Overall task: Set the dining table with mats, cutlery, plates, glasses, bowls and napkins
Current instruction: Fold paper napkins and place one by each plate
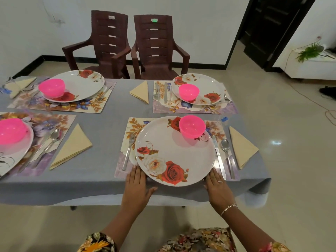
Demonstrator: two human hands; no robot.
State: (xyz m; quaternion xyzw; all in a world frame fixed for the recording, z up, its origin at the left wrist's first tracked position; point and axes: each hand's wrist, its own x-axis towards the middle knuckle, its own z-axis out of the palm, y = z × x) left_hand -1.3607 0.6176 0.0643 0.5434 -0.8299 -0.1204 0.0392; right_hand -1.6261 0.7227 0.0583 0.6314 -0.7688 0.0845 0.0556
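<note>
Left hand [136, 184]: flat with straight fingers on the bench [109, 142] edge, fingertips at the plate's [174, 151] near-left rim; holds nothing.
Right hand [217, 184]: flat likewise, fingertips at the plate's near-right rim.
Near place: the plate sits on its mat [134, 124], bowl [192, 126] on the plate, fork [128, 151] to the left, knife [219, 157] and spoon [227, 151] to the right, napkin [241, 148] just beyond.
Other places: far-right plate [203, 82], far-left plate [80, 82] and near-left plate [16, 153] each sit on a mat with a bowl and a napkin nearby.
Glasses: a clear glass [164, 96] stands by the far-right plate; the others are too faint to confirm.
Progress: nearly complete; likely only squaring this plate remains.
</note>
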